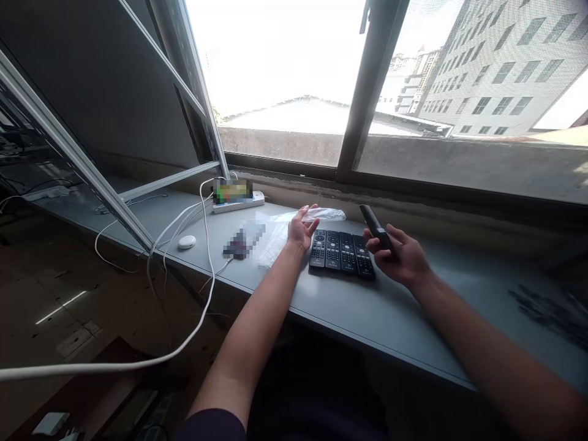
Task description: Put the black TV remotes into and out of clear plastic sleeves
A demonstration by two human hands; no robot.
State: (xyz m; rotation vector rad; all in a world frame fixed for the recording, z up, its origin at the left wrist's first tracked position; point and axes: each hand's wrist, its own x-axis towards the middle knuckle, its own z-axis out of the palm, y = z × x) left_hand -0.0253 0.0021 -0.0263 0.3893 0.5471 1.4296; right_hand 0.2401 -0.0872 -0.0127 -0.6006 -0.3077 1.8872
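My right hand (403,256) is closed around a black remote control (377,228), held tilted above the table. Below and to its left, several black remote controls (340,252) lie side by side in a row, their buttons facing up. At the left end of that row is my left hand (303,229), palm turned up and fingers apart, with nothing in it. Clear plastic bags (275,242) lie beside and behind the left hand, partly hidden by it.
A white power strip (239,203) with cables stands near the window. A blurred-out object (243,240) and a round white case (187,242) lie to the left. A metal frame (133,226) rises at the left. Dark items (549,312) lie at the far right of the grey table (331,306).
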